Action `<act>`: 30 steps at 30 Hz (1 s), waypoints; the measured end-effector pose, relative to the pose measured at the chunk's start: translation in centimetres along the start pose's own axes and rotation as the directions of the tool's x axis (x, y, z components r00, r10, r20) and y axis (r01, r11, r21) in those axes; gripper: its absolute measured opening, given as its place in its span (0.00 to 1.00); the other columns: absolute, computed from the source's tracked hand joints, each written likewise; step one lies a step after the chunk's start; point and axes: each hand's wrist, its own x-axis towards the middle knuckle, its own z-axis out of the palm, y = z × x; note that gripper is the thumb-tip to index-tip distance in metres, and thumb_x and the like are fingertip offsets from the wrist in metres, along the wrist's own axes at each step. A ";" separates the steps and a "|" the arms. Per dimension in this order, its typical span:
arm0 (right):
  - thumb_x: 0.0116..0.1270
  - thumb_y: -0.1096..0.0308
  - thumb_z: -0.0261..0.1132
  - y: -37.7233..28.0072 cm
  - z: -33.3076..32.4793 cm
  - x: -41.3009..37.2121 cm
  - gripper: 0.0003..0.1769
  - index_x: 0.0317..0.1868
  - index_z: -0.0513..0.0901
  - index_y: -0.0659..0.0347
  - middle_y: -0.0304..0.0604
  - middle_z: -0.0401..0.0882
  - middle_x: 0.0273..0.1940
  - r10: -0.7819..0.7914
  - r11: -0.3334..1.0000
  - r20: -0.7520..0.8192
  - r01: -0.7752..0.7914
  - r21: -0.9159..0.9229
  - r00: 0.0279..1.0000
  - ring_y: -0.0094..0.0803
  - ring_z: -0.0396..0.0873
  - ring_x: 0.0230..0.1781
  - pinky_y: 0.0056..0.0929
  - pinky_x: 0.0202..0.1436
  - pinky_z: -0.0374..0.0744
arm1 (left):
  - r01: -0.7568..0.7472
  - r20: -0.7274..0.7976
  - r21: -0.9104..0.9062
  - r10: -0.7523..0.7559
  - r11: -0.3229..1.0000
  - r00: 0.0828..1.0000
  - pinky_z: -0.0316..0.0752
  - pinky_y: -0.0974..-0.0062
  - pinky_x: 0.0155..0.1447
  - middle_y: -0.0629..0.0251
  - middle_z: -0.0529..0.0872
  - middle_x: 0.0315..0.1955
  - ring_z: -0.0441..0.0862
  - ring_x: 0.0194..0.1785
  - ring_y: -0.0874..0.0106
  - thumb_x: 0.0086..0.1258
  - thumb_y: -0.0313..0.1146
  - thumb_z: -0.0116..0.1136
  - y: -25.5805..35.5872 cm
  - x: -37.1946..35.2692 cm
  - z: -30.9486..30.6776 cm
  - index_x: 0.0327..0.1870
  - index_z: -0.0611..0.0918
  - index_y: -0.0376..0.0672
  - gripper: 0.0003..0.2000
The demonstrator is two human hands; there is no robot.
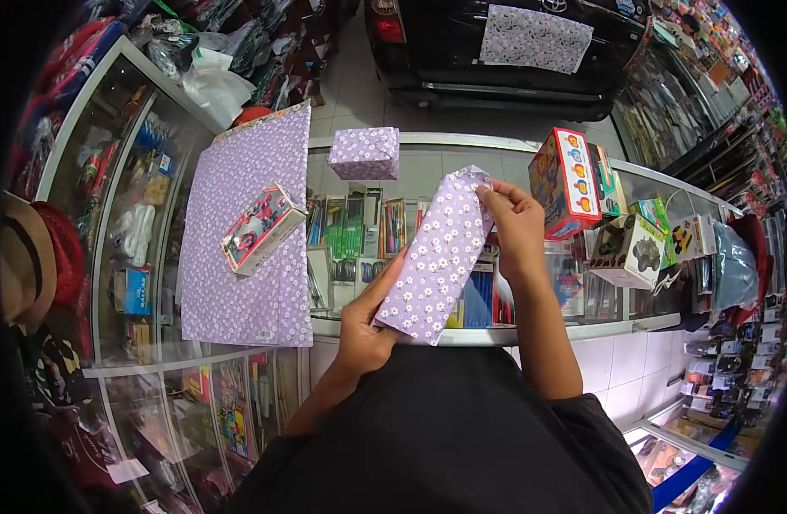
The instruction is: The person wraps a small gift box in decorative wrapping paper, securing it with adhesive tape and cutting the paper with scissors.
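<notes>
A long package [433, 257] in lilac wrapping paper with white flowers is held tilted above the glass counter. My left hand [369, 330] grips its lower left side, with most of the fingers hidden behind it. At the upper end, where the paper is folded and crumpled, my right hand [506, 208] pinches the paper edge between thumb and fingers. Beyond it on the counter stands a smaller wrapped box [364, 154] in the same floral paper. To the left, a small toy box [263, 229] with a red picture lies on flat sheets of floral wrapping paper [230, 313].
On the counter's right side stand a red toy box [573, 184], a game controller box [631, 253] and other small packages. Pens and stationery show through the glass counter [487, 337]. A black vehicle [445, 51] is parked beyond, with a floral sheet [536, 38] on it.
</notes>
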 end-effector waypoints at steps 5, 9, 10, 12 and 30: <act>0.66 0.69 0.69 -0.2 0.0 -0.2 0.15 0.50 0.81 0.66 0.37 0.86 0.37 0.029 0.999 0.016 -0.029 -0.024 0.999 0.20 0.83 0.31 0.22 0.29 0.82 | -0.026 -0.002 0.055 0.026 0.998 1.000 0.57 0.66 0.77 0.50 0.65 0.74 0.62 0.77 0.62 0.58 0.08 0.57 -0.3 -0.1 0.1 0.73 0.66 0.35 0.37; 0.66 0.67 0.70 -0.6 -0.2 -0.3 0.13 0.46 0.83 0.65 0.36 0.85 0.36 0.089 0.996 0.057 -0.089 -0.002 0.994 0.19 0.82 0.30 0.23 0.32 0.82 | -0.076 0.031 0.178 0.072 0.981 0.997 0.56 0.66 0.78 0.49 0.64 0.74 0.61 0.78 0.61 0.59 0.10 0.59 -0.6 -0.3 -0.3 0.74 0.66 0.35 0.37; 0.66 0.67 0.70 -0.6 -0.3 -0.3 0.13 0.46 0.83 0.65 0.36 0.85 0.36 0.090 0.996 0.058 -0.090 -0.002 0.994 0.19 0.82 0.30 0.23 0.32 0.82 | -0.076 0.030 0.179 0.072 0.981 0.997 0.56 0.66 0.78 0.49 0.64 0.74 0.61 0.78 0.61 0.59 0.10 0.59 -0.5 -0.3 -0.2 0.74 0.66 0.35 0.37; 0.66 0.66 0.71 -0.4 -0.4 -0.2 0.11 0.44 0.84 0.64 0.34 0.84 0.34 0.126 0.992 0.042 -0.127 0.008 0.991 0.20 0.81 0.30 0.25 0.34 0.82 | -0.063 0.017 0.058 0.063 0.996 0.998 0.56 0.66 0.78 0.50 0.63 0.75 0.59 0.78 0.61 0.61 0.14 0.63 -0.1 -0.2 0.1 0.75 0.65 0.35 0.37; 0.64 0.67 0.73 1.3 0.0 -0.2 0.16 0.45 0.82 0.70 0.35 0.84 0.30 0.102 0.994 -0.029 -0.101 0.028 0.994 0.17 0.77 0.22 0.17 0.19 0.69 | -0.044 0.040 0.597 0.025 0.801 0.999 0.63 0.68 0.74 0.45 0.66 0.73 0.67 0.74 0.52 0.48 0.07 0.52 2.4 -0.4 1.7 0.71 0.69 0.32 0.40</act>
